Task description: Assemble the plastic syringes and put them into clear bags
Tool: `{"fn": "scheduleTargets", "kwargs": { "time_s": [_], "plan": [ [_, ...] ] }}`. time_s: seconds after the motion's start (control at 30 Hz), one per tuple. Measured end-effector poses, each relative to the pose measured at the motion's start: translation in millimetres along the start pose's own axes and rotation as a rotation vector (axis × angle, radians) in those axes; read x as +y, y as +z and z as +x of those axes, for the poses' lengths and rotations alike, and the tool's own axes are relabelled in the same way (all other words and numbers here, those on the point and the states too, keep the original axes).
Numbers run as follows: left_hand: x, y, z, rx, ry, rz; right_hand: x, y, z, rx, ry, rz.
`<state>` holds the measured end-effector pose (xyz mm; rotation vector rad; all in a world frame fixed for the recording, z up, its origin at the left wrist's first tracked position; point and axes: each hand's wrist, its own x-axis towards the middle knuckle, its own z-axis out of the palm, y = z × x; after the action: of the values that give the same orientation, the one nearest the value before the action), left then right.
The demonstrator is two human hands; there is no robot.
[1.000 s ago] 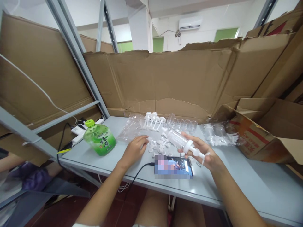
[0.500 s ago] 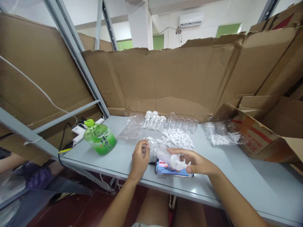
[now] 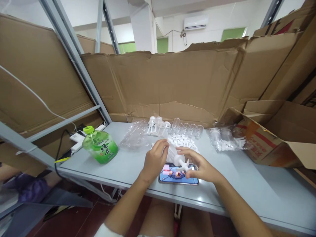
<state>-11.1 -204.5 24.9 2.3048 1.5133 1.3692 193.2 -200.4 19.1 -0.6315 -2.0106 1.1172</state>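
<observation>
Both our hands close on one clear syringe [image 3: 173, 154]: our left hand [image 3: 155, 160] curls its fingers round the barrel, and our right hand [image 3: 202, 167] pinches the white plunger end. We hold the syringe tilted just above a phone [image 3: 178, 177] lying on the counter [image 3: 247, 191]. Behind it sits a heap of small white parts [image 3: 184, 141]. A green bottle [image 3: 100, 148] stands well to the left.

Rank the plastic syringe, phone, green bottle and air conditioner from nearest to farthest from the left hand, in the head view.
Measured from the left hand:
1. plastic syringe: at its fingertips, just to the right.
2. phone: flat near the table's front edge, right of the hand.
3. green bottle: on the table, off to the left.
4. air conditioner: high on the far wall.
</observation>
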Motion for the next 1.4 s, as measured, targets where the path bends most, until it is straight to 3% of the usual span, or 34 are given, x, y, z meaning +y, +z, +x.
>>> {"fn": "scheduleTargets", "kwargs": {
  "time_s": [0.1,0.23,0.43,0.57,0.67,0.83,1.0,1.23,1.4],
  "plan": [
    [11,-11.0,20,-0.090,0.070,0.004,0,-2,-2,0.062,-0.129,-0.221],
    [29,-22.3,42,-0.183,0.144,0.025,2,-6,-4,0.183,-0.220,-0.283],
    [52,-28.1,62,-0.349,0.224,0.104,-14,-10,0,0.344,-0.147,-0.208],
    [59,-32.8,71,-0.357,0.247,0.122,-29,-8,1,0.398,-0.088,-0.187],
    [61,-35.8,75,-0.337,0.258,0.138,-38,-5,-1,0.388,-0.084,-0.325],
    [64,-36.4,73,-0.342,0.276,0.127,-44,-1,-3,0.438,-0.217,-0.667],
    [70,-37.9,73,-0.325,0.266,0.086,-48,4,0,0.525,-0.283,-0.757],
    [78,-46.6,92,-0.374,0.263,-0.050,-72,0,5,0.400,-0.365,-0.952],
    [82,-56.5,109,-0.416,0.242,-0.171,-93,-2,1,0.302,-0.292,-1.138]
  ]
}}
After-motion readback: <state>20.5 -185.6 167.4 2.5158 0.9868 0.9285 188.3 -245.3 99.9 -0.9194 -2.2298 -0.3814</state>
